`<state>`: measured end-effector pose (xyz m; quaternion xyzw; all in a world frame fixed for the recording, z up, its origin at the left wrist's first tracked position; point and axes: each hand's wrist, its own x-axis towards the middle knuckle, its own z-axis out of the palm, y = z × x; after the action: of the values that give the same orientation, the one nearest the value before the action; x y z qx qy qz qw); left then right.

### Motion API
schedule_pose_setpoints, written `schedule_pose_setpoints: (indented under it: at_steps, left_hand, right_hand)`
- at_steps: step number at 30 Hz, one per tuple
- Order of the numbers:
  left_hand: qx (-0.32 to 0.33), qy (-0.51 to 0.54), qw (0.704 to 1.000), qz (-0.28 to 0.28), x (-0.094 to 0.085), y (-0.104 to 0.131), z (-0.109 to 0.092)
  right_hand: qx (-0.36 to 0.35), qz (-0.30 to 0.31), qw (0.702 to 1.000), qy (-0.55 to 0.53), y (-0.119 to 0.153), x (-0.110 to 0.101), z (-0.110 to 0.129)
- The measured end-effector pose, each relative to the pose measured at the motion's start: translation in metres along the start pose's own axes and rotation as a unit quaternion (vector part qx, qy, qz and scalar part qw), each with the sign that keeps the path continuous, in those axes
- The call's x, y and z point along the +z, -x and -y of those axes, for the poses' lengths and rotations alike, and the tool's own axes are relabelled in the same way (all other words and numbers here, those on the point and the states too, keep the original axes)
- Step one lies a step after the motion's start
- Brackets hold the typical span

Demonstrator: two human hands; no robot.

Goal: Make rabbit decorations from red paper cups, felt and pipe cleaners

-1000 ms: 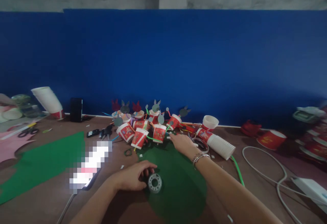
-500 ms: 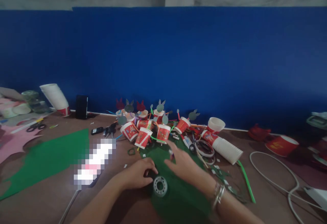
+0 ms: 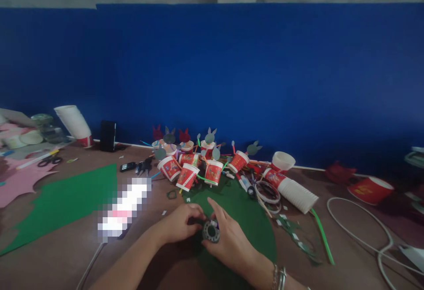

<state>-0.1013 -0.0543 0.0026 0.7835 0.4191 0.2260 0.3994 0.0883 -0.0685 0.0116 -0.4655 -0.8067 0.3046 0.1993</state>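
A small grey tape roll [image 3: 206,237], its core pierced by a ring of holes, is gripped between the thumb and fingers of my right hand [image 3: 230,235]. My left hand [image 3: 183,223] is just left of the roll, with fingertips curled together close to its edge; whatever they pinch is hidden. Both hands are over a dark green sheet [image 3: 261,241] on the brown table. Beyond them stand and lean several red paper cups [image 3: 187,177] fitted with coloured straws and grey or red rabbit-head cutouts [image 3: 210,136].
Left of my hands lie a lit, blurred-out device [image 3: 127,206], green felt [image 3: 73,197], keys [image 3: 144,166] and scissors [image 3: 49,161]. To the right are stacked cups [image 3: 294,193], a green straw [image 3: 323,237], scraps [image 3: 294,237] and a white cable [image 3: 357,217]. A blue wall panel [image 3: 212,69] stands behind.
My right hand has come down and left and taken hold of the tape roll, which is slightly higher in view. My left hand stays close, its fingertips drawn nearer the roll.
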Motion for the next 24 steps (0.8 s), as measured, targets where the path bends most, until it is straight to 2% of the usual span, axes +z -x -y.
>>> schedule_pose_setpoints:
  at_steps: [4, 8, 11, 14, 17, 21, 24]
  left_hand:
    - [-0.001, 0.03, 0.999, 0.011, -0.002, 0.0, 0.003]
    - [-0.067, 0.013, 0.995, -0.079, -0.01, -0.002, 0.007]
    - [-0.104, -0.022, 0.988, -0.116, -0.015, 0.0, 0.001]
    - [-0.1, -0.098, 0.986, -0.091, -0.012, 0.009, -0.014]
    - [-0.06, -0.115, 0.991, -0.039, 0.004, 0.018, -0.027]
    - [-0.083, -0.111, 0.99, 0.039, 0.034, 0.018, -0.028]
    - [-0.076, -0.128, 0.988, 0.051, 0.045, 0.006, -0.023]
  right_hand:
    - [0.021, 0.005, 0.999, -0.03, 0.003, 0.006, 0.002]
    - [0.041, 0.037, 0.997, -0.058, 0.005, 0.002, 0.004]
    - [0.106, 0.052, 0.987, -0.109, 0.0, -0.014, -0.002]
    - [0.147, 0.048, 0.971, -0.18, -0.009, -0.029, -0.018]
    - [0.102, 0.038, 0.962, -0.252, -0.015, -0.033, -0.035]
    - [0.07, -0.047, 0.952, -0.294, -0.02, -0.031, -0.052]
    - [0.084, -0.125, 0.939, -0.31, -0.023, -0.037, -0.059]
